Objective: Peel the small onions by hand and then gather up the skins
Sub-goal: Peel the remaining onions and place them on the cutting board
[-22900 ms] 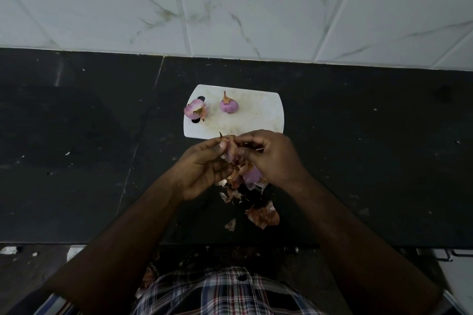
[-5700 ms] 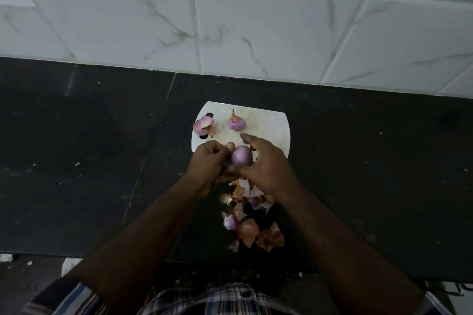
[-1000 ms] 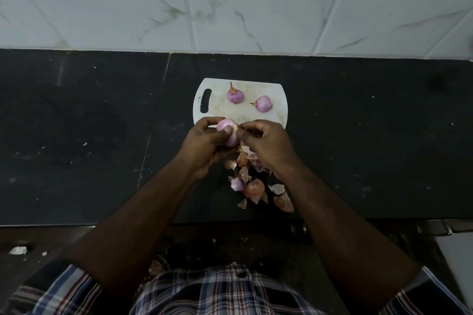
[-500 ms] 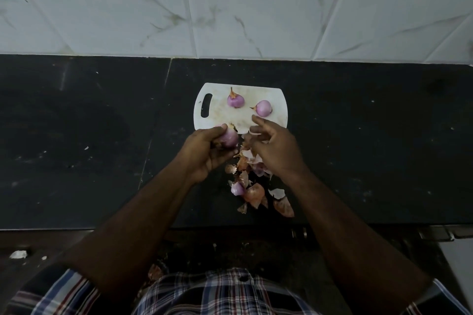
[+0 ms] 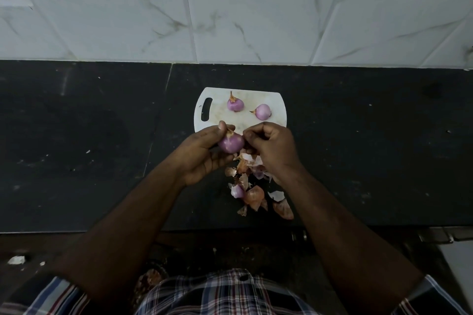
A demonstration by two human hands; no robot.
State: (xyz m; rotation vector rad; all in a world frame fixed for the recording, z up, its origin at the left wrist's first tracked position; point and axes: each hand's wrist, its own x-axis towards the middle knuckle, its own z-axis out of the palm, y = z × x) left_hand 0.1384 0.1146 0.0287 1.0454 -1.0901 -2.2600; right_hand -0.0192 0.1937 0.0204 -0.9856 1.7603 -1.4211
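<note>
My left hand (image 5: 202,155) grips a small purple onion (image 5: 231,143) just in front of the white cutting board (image 5: 277,100). My right hand (image 5: 273,151) has its fingers curled and its fingertips pinch at the onion's right side. Two peeled onions lie on the board, one (image 5: 235,103) with a brown tip and one (image 5: 263,112) to its right. A heap of brown and pink onion skins (image 5: 253,194) lies on the black counter below my hands, partly hidden by my right hand.
The black stone counter (image 5: 89,135) runs left and right, with a white marble-tiled wall (image 5: 230,7) behind it. The counter's front edge is near my body. A small white scrap (image 5: 16,259) lies on the floor at lower left.
My right hand, which had pulled away from the onion with fingers spread half a second ago, has come back and pinches at it again. My left hand still holds the onion.
</note>
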